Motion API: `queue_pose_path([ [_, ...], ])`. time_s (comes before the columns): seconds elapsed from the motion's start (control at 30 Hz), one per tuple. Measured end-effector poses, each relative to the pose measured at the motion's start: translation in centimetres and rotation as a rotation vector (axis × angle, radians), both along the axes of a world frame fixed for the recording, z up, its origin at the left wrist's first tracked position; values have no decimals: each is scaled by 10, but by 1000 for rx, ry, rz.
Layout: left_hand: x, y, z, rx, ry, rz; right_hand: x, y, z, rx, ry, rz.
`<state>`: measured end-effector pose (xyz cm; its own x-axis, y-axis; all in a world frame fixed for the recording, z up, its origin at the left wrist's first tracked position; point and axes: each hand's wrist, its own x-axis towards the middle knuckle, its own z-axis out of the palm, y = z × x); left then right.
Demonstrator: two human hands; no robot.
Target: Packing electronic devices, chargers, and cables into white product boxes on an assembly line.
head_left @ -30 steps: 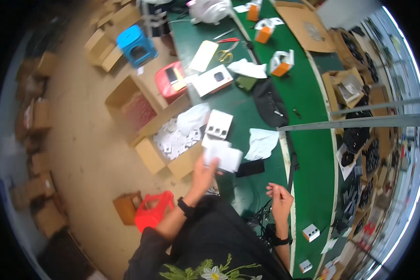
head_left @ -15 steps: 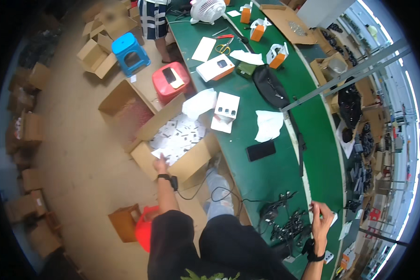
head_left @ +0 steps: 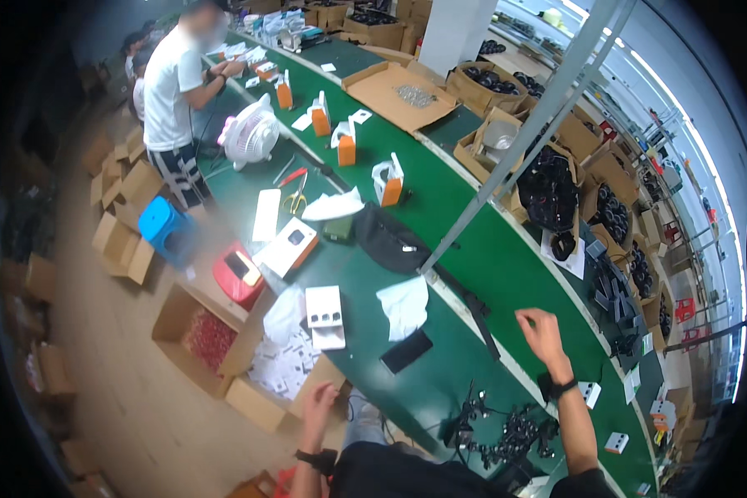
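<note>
My left hand [head_left: 318, 408] hangs by the near flap of a cardboard box [head_left: 253, 400], its fingers drawn together. Whatever may be between them is too small to make out. Inside that box lie many small white-and-dark pieces [head_left: 284, 365]. Over the green conveyor belt, my right hand [head_left: 542, 336] is raised with loosely bent fingers and nothing visible in it. A tangle of black cables [head_left: 506, 432] lies on the green table left of my right forearm. Next to my right wrist, a small white box [head_left: 589, 394] rests on the belt.
A black phone [head_left: 407, 352], white bag [head_left: 403, 307], black pouch [head_left: 390, 239] and white boxes [head_left: 324, 307] lie on the table. Orange-and-white packages [head_left: 388, 181] stand along the belt. A metal post [head_left: 506, 158] rises beside it. A person [head_left: 174, 91] stands at the far left by a fan [head_left: 251, 133].
My left hand has come out of the cardboard box toward me. My right hand has moved forward over the belt. The view has tilted up, showing the co-worker and more of the belt.
</note>
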<state>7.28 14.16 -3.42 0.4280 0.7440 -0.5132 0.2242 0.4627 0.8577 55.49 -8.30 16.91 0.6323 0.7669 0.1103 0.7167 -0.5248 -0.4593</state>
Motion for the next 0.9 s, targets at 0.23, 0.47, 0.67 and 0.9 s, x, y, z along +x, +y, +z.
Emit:
queue_pose_path([
  [0.23,253,160,64,837,3,-485,140,173,-184,-271,-44,-23],
  [0.47,476,321,-9,949,105,-162,156,251,-287,-426,-34,22],
  [0.67,526,400,-33,858,-49,-378,160,225,-290,-71,5,-125],
  [0.9,454,284,59,730,6,-43,110,90,-227,69,5,-391],
])
